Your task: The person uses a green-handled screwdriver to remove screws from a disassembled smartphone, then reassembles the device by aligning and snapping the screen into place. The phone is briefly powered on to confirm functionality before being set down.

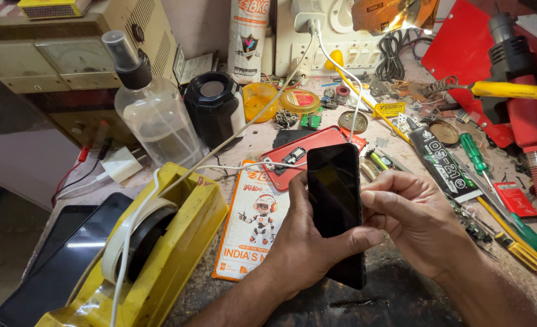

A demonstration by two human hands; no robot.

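Phone: a black smartphone with a dark screen is held upright above the middle of the bench, between both hands.
Left hand: the left hand is closed around the lower left edge of the phone; its thumb is laid across the lower part of the screen.
Right hand: the right hand is closed on the right edge of the phone, with the fingertips curled against that side.
Behind the phone: a red tray with small parts is seen just behind it, partly lying on an orange and white printed packet.
Left side: a yellow tape dispenser stands near the left hand, and a white cable is laid over it. Two dark phones lie flat beside it at the bench edge.
Back left: a clear spray bottle and a black round speaker are placed next to each other.
Right side: a black glue tube, a green screwdriver and a yellow-handled tool are lying well apart from the right hand.
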